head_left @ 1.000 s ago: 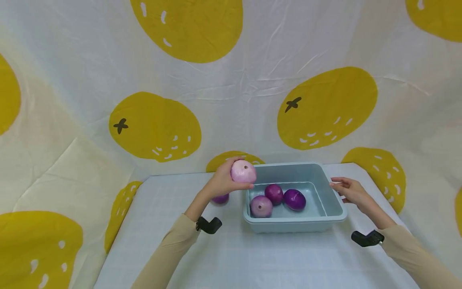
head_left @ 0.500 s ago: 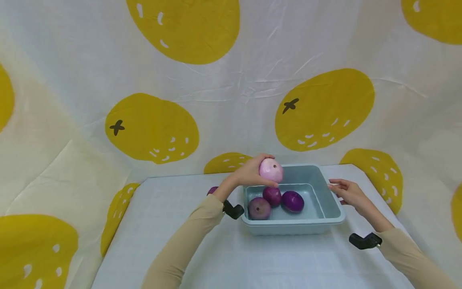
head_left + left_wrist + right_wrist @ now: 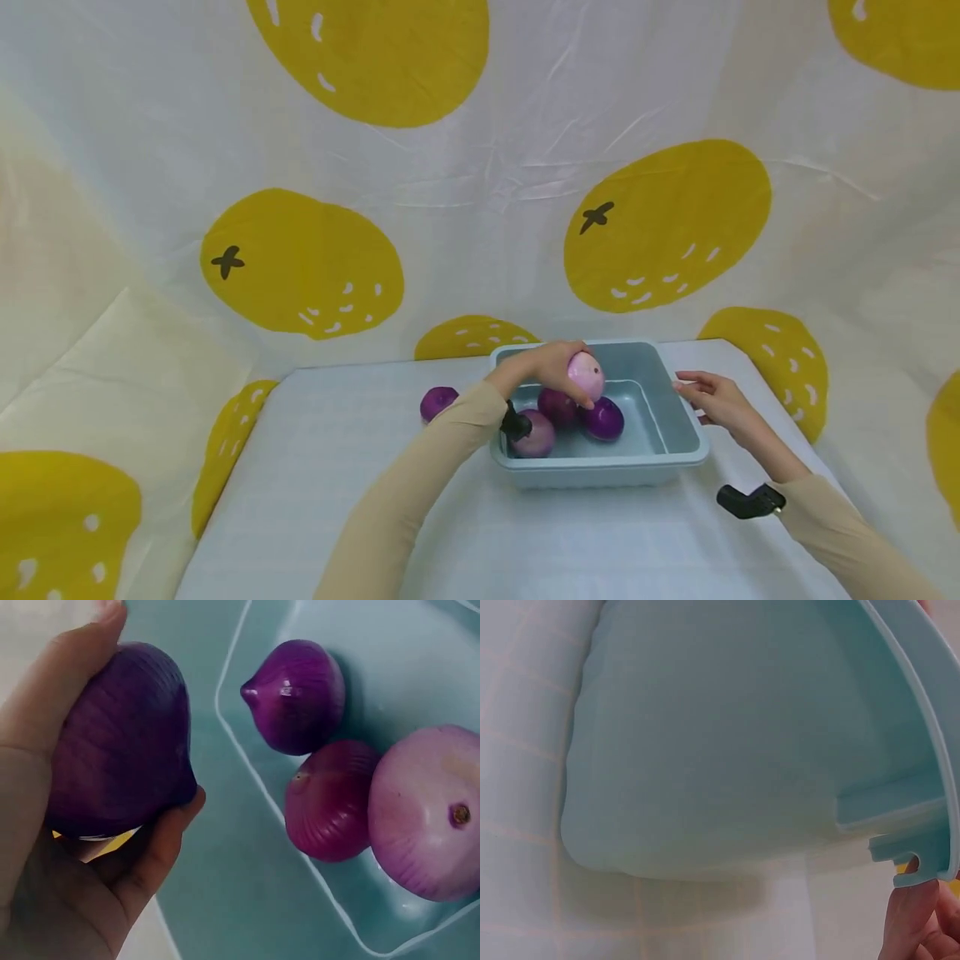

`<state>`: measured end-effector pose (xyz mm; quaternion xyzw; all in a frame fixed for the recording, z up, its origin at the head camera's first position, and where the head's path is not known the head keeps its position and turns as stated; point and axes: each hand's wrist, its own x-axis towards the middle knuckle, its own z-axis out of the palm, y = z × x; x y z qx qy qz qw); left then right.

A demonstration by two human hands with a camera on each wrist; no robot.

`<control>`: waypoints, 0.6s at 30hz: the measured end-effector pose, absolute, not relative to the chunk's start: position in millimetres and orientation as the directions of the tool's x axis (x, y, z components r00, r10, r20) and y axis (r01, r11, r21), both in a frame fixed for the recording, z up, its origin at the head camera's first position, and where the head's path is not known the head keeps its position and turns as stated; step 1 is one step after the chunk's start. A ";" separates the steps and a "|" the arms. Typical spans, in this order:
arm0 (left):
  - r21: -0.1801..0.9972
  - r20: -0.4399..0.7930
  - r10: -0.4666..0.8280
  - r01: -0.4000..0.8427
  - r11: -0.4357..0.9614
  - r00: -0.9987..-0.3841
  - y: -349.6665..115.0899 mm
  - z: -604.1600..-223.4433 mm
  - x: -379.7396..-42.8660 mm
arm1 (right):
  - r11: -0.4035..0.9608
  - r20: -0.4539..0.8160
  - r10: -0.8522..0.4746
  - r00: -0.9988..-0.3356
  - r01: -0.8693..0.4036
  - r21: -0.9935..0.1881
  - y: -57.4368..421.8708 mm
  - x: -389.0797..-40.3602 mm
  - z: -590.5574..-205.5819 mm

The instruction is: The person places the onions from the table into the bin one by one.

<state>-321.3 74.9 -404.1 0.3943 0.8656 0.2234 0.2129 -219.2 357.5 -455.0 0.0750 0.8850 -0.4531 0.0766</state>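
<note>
My left hand [image 3: 553,365] grips a pale purple onion [image 3: 585,377] over the light blue plastic bin [image 3: 600,461]. In the left wrist view the same onion looks dark, its pointed end toward the fingertips. Inside the bin sit a deep purple onion [image 3: 296,697], a reddish-purple onion [image 3: 331,802] and a larger pale onion [image 3: 431,814], close together at the left end. My right hand [image 3: 722,402] holds the bin's right rim, the thumb [image 3: 909,915] at the rim's lower edge in the right wrist view.
Another purple onion [image 3: 437,403] lies on the table left of the bin, partly behind my left sleeve [image 3: 420,483]. A pale cloth [image 3: 285,492] covers the table. Behind it hangs a curtain [image 3: 480,208] printed with yellow fruit.
My left hand has carried the pale onion rightward from beside the bin to over it, and lower. The right hand keeps its place at the rim.
</note>
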 end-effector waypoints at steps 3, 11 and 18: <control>0.515 -0.232 0.789 0.616 0.596 -0.569 83.4 -408.1 -323.8 | 0.575 -0.206 0.064 -0.976 0.205 -0.792 357.2 -219.2 -454.9; 0.409 -0.276 0.729 0.610 0.679 -0.626 99.6 -422.6 -323.6 | 0.585 -0.194 0.062 -0.979 0.193 -0.787 356.5 -220.5 -452.4; 0.308 -0.268 0.679 0.607 0.733 -0.684 111.7 -437.1 -323.4 | 0.576 -0.191 0.077 -0.979 0.200 -0.792 357.2 -220.8 -455.5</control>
